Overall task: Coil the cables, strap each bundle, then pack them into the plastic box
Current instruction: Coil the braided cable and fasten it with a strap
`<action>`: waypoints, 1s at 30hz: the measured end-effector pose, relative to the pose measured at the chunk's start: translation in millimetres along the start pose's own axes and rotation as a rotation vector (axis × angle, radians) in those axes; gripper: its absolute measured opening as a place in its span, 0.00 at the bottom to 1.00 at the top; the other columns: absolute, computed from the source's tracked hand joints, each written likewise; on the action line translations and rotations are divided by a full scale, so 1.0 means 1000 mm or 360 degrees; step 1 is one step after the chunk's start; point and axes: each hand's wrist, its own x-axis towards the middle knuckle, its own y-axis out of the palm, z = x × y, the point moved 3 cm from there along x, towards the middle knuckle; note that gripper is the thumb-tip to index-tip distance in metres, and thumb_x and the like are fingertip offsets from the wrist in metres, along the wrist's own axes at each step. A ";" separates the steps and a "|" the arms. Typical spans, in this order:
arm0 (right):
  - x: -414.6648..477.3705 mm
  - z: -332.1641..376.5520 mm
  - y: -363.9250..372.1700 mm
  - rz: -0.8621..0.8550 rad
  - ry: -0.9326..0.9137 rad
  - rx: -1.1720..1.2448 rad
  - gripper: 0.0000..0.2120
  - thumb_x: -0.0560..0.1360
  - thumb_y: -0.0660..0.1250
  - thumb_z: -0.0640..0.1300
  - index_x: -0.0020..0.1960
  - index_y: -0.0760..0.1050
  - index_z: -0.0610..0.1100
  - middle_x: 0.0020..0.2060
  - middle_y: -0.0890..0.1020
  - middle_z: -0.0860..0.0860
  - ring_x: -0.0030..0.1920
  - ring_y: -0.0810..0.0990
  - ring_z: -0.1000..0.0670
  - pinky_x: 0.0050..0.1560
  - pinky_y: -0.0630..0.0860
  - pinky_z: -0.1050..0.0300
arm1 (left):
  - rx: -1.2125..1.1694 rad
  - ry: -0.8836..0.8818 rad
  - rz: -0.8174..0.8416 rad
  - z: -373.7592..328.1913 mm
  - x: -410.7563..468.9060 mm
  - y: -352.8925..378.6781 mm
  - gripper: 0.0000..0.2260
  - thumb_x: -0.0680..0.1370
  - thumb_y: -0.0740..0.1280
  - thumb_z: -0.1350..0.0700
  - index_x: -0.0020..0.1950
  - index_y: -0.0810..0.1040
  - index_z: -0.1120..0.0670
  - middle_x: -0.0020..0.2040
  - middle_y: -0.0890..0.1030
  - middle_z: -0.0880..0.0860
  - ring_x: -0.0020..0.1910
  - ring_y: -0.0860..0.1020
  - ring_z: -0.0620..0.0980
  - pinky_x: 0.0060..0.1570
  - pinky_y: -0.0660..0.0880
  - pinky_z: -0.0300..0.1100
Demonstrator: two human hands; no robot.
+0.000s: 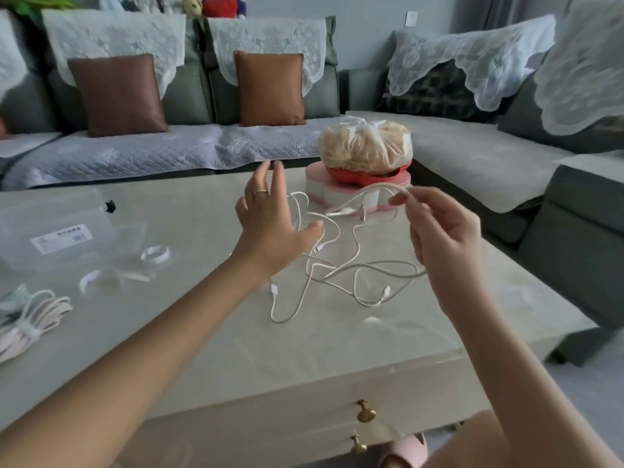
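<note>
Drawer knobs (365,411) nearest, on the table (236,339) front; both forearms reach out over the top. Far left edge: a strapped bundle (33,319), already coiled, w/ a white strap round it. Beyond it, loose straps (154,254) and the clear plastic box (57,228), lid side up by the look of it, nothing visibly inside.

Mid-table: tangle of white cables (337,261), several overlapping, plugs poking out. Right hand (445,241) pinches one cable between thumb and forefinger and lifts it in an arc above the pile; other fingers curled loosely. Left hand (273,224) is spread wide, fingers apart, holding nothing, hovering just over the tangle's left side.

Step, prob.: freeing one cable to coil. To do it well: keep the right-hand pinch near a plug end, use the left to pin the other cables flat so they don't drag along, pull slowly, then wind even loops before reaching for a strap.

Behind: bagged food (366,146) on a pink stand, then sofa (202,143).
</note>
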 end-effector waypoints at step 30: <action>-0.040 -0.010 0.114 0.0241 -0.0486 -0.2065 0.24 0.69 0.63 0.38 0.65 0.71 0.39 0.67 0.69 0.41 0.69 0.61 0.42 0.70 0.51 0.45 | -0.1835 -0.0427 0.0653 0.058 -0.088 -0.086 0.13 0.75 0.59 0.52 0.34 0.78 0.51 0.30 0.72 0.49 0.27 0.65 0.43 0.26 0.60 0.33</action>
